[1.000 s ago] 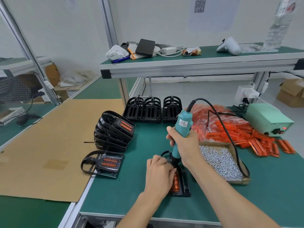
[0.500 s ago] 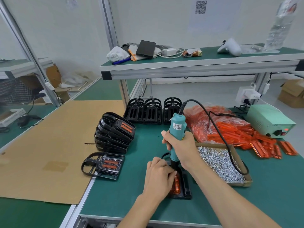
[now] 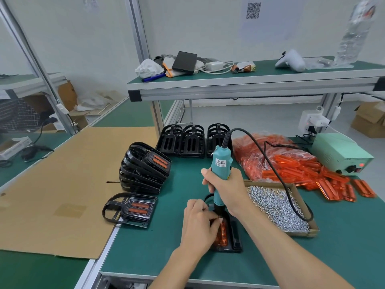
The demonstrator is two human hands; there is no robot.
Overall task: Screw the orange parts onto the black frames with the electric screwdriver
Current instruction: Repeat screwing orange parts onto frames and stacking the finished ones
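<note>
My right hand point(image 3: 227, 189) grips the teal electric screwdriver point(image 3: 220, 163), held nearly upright with its tip down on a black frame point(image 3: 235, 240) lying on the green mat. An orange part point(image 3: 222, 234) sits in that frame. My left hand point(image 3: 199, 226) rests on the frame's left side, fingers curled beside the screwdriver tip, hiding much of the frame. What the fingertips pinch is hidden. Finished frames with orange parts are stacked point(image 3: 143, 167) to the left, one more point(image 3: 133, 208) lies flat in front of them.
Empty black frames point(image 3: 191, 140) stand in a row at the back. A bag and loose pile of orange parts point(image 3: 291, 167) lie to the right, beside a cardboard tray of screws point(image 3: 277, 207). The power supply box point(image 3: 339, 153) stands far right. Brown cardboard point(image 3: 62, 184) covers the left table.
The screwdriver and my right hand have shifted slightly left and lower onto the frame. My left hand stays on the frame.
</note>
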